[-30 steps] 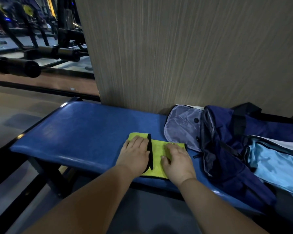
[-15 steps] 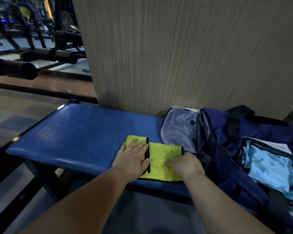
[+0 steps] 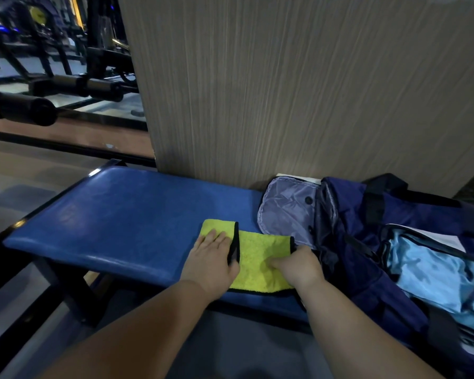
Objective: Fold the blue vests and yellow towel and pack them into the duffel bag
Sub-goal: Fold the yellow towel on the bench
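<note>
A folded yellow towel (image 3: pixel 257 258) with black trim lies on the blue bench (image 3: pixel 126 217), near its front edge. My left hand (image 3: pixel 211 258) lies flat on the towel's left part, fingers straight. My right hand (image 3: pixel 298 265) grips the towel's right edge, thumb on top and fingers curled round the edge. Just right of it stands the open navy duffel bag (image 3: pixel 367 269), its grey-lined flap (image 3: pixel 285 212) thrown back toward the wall. Light blue cloth (image 3: pixel 433 272), the vests, lies inside the bag.
A wood-grain wall panel (image 3: pixel 285 91) rises directly behind the bench. Black gym machines and padded bars (image 3: pixel 74 86) stand at the far left beyond a floor strip. The bench's left half is bare blue padding.
My right hand slid from flat on the towel's middle to its right edge and curled round it. My left hand stayed pressed on the left part.
</note>
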Action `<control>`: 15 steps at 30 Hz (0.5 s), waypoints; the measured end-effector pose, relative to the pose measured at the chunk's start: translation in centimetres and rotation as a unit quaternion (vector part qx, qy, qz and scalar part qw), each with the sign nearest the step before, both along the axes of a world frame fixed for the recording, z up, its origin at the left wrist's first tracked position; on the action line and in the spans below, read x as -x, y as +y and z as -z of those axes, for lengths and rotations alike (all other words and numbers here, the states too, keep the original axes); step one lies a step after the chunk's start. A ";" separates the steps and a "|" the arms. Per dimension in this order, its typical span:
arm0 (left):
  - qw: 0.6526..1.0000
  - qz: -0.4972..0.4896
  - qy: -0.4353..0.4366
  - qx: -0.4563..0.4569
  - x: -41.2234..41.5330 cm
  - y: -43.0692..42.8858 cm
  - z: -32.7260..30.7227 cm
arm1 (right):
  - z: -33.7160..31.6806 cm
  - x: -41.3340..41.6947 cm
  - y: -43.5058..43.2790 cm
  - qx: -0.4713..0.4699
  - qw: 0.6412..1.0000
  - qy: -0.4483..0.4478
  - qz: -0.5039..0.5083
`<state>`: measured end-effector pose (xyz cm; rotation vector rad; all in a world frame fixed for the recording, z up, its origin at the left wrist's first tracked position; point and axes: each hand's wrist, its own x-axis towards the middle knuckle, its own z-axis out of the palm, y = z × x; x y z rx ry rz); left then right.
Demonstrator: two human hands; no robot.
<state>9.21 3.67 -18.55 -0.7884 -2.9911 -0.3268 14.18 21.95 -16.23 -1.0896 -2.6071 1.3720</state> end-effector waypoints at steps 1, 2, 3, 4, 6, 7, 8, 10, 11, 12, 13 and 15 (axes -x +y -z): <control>1.000 0.005 0.002 0.012 0.1 0.0 -0.1 | 0.0 -0.1 0.1 0.005 1.000 0.021 0.001; 1.000 0.006 0.000 0.024 0.2 0.1 -0.2 | 0.0 -0.2 0.1 0.013 0.999 0.043 0.003; 0.999 0.008 -0.002 0.033 0.1 0.0 -0.3 | -0.1 -0.3 0.0 0.021 0.998 0.066 0.006; 0.999 0.011 -0.002 0.038 0.1 0.0 -0.3 | -0.2 -0.4 0.0 0.028 0.996 0.089 0.012; 0.999 0.017 -0.005 0.049 0.0 -0.2 -0.1 | -0.4 -0.5 -0.3 0.058 0.989 0.130 0.031; 0.999 0.023 -0.012 0.048 -0.1 -0.2 -0.1 | -0.5 -0.4 -0.6 0.084 0.985 0.146 0.044; 0.998 0.030 -0.022 0.050 0.1 -0.3 0.0 | -0.6 -0.2 -0.8 0.112 0.979 0.159 0.057; 0.995 0.035 -0.092 0.009 0.8 -0.4 0.0 | -0.7 0.4 -1.5 0.163 0.966 0.191 0.070; 0.985 0.019 -0.158 -0.070 1.1 -0.7 -0.2 | -0.9 0.7 -2.0 0.184 0.958 0.207 0.070; 0.957 -0.016 -0.229 -0.179 1.2 -1.2 -0.8 | -1.1 1.0 -2.5 0.203 0.952 0.220 0.069; 0.913 -0.046 -0.291 -0.283 1.4 -1.8 -1.0 | -1.3 1.4 -3.0 0.214 0.948 0.229 0.062; 0.830 -0.067 -0.354 -0.427 1.6 -3.1 -1.7 | -1.7 2.2 -4.6 0.220 0.944 0.242 0.035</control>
